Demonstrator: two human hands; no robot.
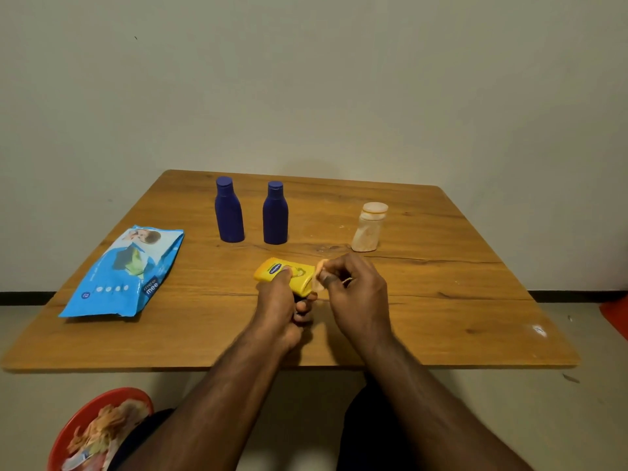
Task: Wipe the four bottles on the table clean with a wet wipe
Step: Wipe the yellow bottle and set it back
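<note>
**Yellow bottle held over the table and rubbed with a wipe**

The yellow bottle (284,273) is gripped by the left hand (277,302), above the near middle of the wooden table (424,300). The bottle is tilted, its base pointing up and away to the left, and its cap end is hidden behind the hands. The left thumb (284,274) is pressed flat on the blue oval label, while the other left fingers are curled beneath the bottle, with only 2 fingertips seen below it. The bottle is bright yellow with a printed label; whether it is clean cannot be told.

A small wad of wet wipe (319,275), pale and orange-tinted in this light, is pinched between the thumb and fingertips of the right hand (353,290). The right fingers are bunched closely together around the wad, which is pressed against the right-hand edge of the bottle.

3 other bottles are set upright farther back on the table. 2 dark blue bottles, the left blue bottle (228,209) and the right blue bottle (275,213), are placed near each other. A pale translucent bottle (368,227) with a wide cap is placed well apart to their right.

A blue wet-wipe pack (125,271) is laid flat near the left edge of the table. A red basin (73,433) holding crumpled scraps is seen on the floor at the lower left.
</note>
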